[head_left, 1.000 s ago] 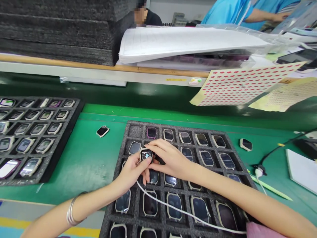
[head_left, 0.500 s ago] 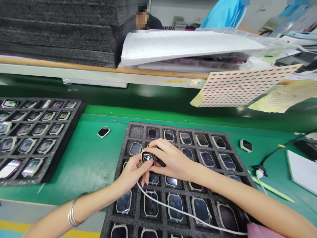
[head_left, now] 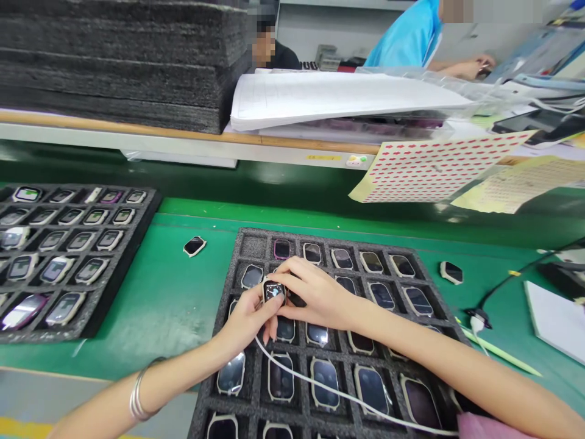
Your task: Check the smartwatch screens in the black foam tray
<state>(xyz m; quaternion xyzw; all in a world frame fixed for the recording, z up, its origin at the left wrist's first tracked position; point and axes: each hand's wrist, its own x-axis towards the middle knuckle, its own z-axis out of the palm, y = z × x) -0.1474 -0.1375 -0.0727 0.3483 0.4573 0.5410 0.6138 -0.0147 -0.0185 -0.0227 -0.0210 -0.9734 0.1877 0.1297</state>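
My left hand (head_left: pixel 249 320) grips a small watch body (head_left: pixel 273 291) with a lit screen, held just above a black foam tray (head_left: pixel 250 245) of several watch bodies. My right hand (head_left: pixel 315 296) rests against the same watch, fingers curled on its top and right side. A white cable (head_left: pixel 329 390) runs from under the watch across the tray toward the lower right. A silver bangle (head_left: pixel 137 396) sits on my left wrist.
A second foam tray (head_left: pixel 132 244) of watches lies at the left. Two loose watch bodies, one (head_left: pixel 194 246) left and another (head_left: pixel 451 272) right of the near tray, lie on the green mat. Sticker sheets (head_left: pixel 434 167), paper stacks, stacked foam and other people stand behind.
Both hands stay on the watch almost unmoved. The view has shifted slightly upward and the people in the background have moved.
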